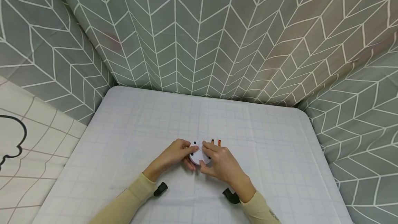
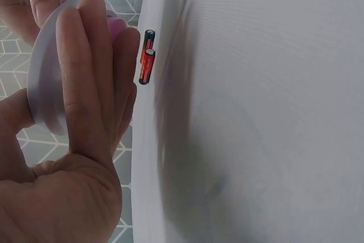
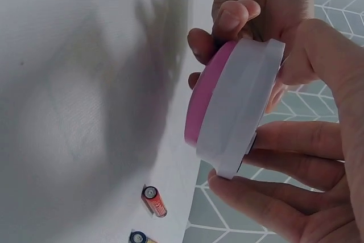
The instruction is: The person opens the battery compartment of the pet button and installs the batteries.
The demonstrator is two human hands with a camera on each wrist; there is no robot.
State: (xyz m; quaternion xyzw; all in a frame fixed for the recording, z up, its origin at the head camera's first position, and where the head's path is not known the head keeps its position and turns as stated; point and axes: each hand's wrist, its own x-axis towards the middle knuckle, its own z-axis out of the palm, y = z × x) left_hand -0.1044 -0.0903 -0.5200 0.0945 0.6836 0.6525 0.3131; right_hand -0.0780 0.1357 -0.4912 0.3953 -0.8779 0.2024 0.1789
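Both hands hold a round white device [image 1: 198, 157] with its flat back turned up, showing small holes and black feet in the head view. Its underside is a pink dome [image 3: 207, 98], facing the table in the right wrist view. My left hand [image 1: 176, 152] grips the left side, thumb over the back and fingers beneath. My right hand [image 1: 222, 162] holds the opposite side, its thumb at the near edge and fingertips at the far edge. In the left wrist view, the left fingers [image 2: 85, 78] cover much of the dome.
Two small red-and-black batteries, one [image 1: 219, 143] beside the other [image 1: 212, 141], lie on the white tablecloth [image 1: 149, 120] just beyond the right hand. Black pieces [image 1: 160, 189] show beside both wrists. A grey patterned curtain [image 1: 199, 37] hangs behind the table.
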